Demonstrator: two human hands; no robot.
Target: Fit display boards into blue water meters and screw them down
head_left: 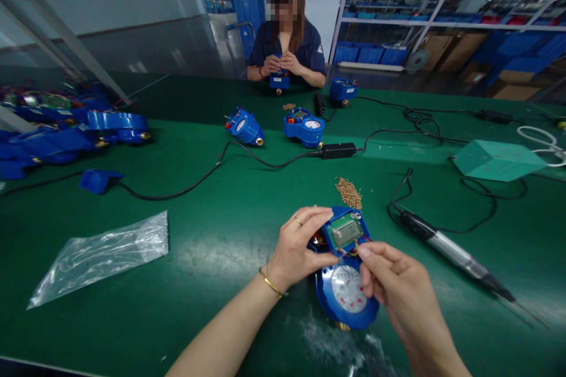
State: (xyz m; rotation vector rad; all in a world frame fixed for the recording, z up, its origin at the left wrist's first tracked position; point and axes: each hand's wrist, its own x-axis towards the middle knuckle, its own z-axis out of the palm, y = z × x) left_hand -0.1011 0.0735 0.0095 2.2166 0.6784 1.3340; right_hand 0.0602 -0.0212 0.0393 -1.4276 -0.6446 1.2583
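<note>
A blue water meter with a round dial lies on the table in front of me. Its upper part is a blue housing with a green circuit board and a small grey display. My left hand grips this housing between thumb and fingers at its left side. The fingertips of my right hand are pinched together at the board's lower edge, beside thin red and yellow wires. Whatever sits in that pinch is too small to make out. Just beyond the meter lies a pile of small brass screws.
An electric screwdriver lies at right, near a green box. A clear plastic bag is at left. Black cables cross the table. More blue meters stand beyond, where a co-worker handles one.
</note>
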